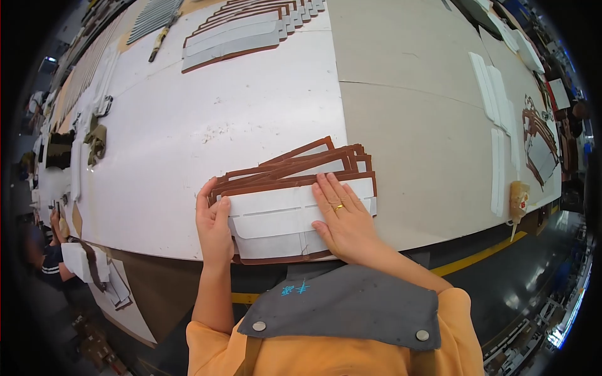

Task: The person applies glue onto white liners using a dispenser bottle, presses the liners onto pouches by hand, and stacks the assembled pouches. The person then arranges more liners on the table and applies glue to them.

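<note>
A loose stack of flat white pieces with brown borders (269, 210) lies at the near edge of the table, its upper pieces fanned at differing angles. The top one has a white flap and narrow slits along it. My left hand (214, 229) grips the stack's left end, thumb towards the top face and fingers along the side. Flat on the right part of the top piece rests my right hand (343, 219), fingers stretched out, a ring on one finger.
Overlapping rows of similar brown-edged pieces (235, 44) lie at the back. A glue bottle (518, 199) stands by the right edge, near long white strips (496, 169). A brush-like tool (159, 44) and a crumpled cloth (95, 141) lie left. Another person's arm (58, 229) shows far left.
</note>
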The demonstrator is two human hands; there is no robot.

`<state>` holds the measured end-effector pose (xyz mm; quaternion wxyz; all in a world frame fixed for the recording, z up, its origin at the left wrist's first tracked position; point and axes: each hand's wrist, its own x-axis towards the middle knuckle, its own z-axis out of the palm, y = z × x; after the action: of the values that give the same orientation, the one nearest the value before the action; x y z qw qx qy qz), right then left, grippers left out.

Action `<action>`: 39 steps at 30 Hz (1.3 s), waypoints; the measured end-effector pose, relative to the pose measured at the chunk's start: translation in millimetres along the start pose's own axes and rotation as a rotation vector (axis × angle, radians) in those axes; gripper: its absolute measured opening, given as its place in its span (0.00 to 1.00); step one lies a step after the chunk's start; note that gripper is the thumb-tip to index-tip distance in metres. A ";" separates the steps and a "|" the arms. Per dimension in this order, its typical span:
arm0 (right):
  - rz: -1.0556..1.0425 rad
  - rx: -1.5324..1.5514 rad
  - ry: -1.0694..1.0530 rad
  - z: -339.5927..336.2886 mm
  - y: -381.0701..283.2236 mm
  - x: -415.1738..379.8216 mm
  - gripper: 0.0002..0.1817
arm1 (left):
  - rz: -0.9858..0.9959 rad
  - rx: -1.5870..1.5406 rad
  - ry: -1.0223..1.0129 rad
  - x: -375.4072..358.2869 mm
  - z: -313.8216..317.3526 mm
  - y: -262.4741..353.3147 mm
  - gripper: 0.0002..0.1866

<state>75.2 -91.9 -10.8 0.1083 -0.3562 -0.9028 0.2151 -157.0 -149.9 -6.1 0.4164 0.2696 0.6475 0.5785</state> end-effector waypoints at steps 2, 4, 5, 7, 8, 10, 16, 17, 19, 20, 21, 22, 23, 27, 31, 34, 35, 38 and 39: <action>0.065 -0.008 0.001 -1.7 4.8 -10.7 0.31 | -0.015 -0.023 0.008 0.4 0.9 0.0 0.22; 0.151 0.020 0.012 -5.6 11.1 -21.9 0.31 | -0.006 -0.036 0.018 -0.9 2.9 0.2 0.22; 0.191 0.040 0.027 -7.4 16.5 -28.6 0.31 | 0.000 -0.041 0.024 -1.6 3.5 0.1 0.22; 0.274 -0.019 -0.012 -17.2 23.4 -38.2 0.30 | -0.002 -0.017 0.009 -0.3 -2.0 -4.4 0.23; 0.276 -0.023 0.000 -23.0 28.6 -41.6 0.29 | -0.001 -0.004 0.003 -0.1 -4.1 -5.7 0.24; 0.272 -0.028 0.026 -33.3 40.8 -44.8 0.27 | 0.002 0.056 -0.057 -6.3 -0.7 6.4 0.26; 0.185 0.224 0.158 -56.9 51.0 -11.6 0.27 | 0.039 0.030 -0.158 -17.7 -8.9 10.4 0.30; 0.191 0.261 0.132 -59.6 52.4 -6.2 0.25 | 0.053 0.019 -0.142 -17.0 -8.8 10.8 0.30; 0.208 0.329 0.076 -64.4 56.9 2.9 0.23 | 0.072 -0.025 -0.144 -14.4 -7.9 14.6 0.30; 0.241 0.386 0.052 -66.0 60.2 6.2 0.20 | 0.071 -0.018 -0.132 -12.5 -7.6 16.7 0.30; 0.275 0.443 0.028 -67.2 63.7 9.1 0.17 | 0.070 -0.010 -0.121 -10.3 -7.5 18.6 0.30; 0.311 0.501 0.004 -68.0 66.3 11.9 0.14 | 0.068 -0.001 -0.112 -8.3 -7.4 20.6 0.30; 0.340 0.515 -0.010 -68.8 67.8 14.9 0.13 | 0.056 0.004 -0.105 -6.3 -7.4 22.4 0.29; 0.403 0.578 -0.034 -70.5 76.1 31.7 0.08 | 0.032 0.066 -0.056 7.2 -5.2 30.7 0.28; 0.481 0.707 -0.077 -81.7 81.8 70.6 0.07 | 0.132 0.072 0.007 38.4 -1.2 37.7 0.27; 0.339 0.907 0.063 -68.8 103.7 121.5 0.07 | 0.269 0.148 0.043 86.7 -3.6 42.1 0.26; 0.311 0.914 0.084 -68.3 109.7 142.8 0.07 | 0.328 0.169 0.055 108.0 -4.5 44.7 0.25; 0.247 0.953 0.168 -70.6 117.8 214.2 0.08 | 0.481 0.344 0.068 185.3 -19.0 47.4 0.24; 0.241 0.980 0.208 -69.8 117.5 237.8 0.08 | 0.507 0.411 0.098 208.9 -19.7 53.0 0.25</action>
<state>-2.2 170.6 6.2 0.3261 -0.3848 -0.6330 0.5873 -286.9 23.2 -2.3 0.1643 0.4723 0.6825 0.5331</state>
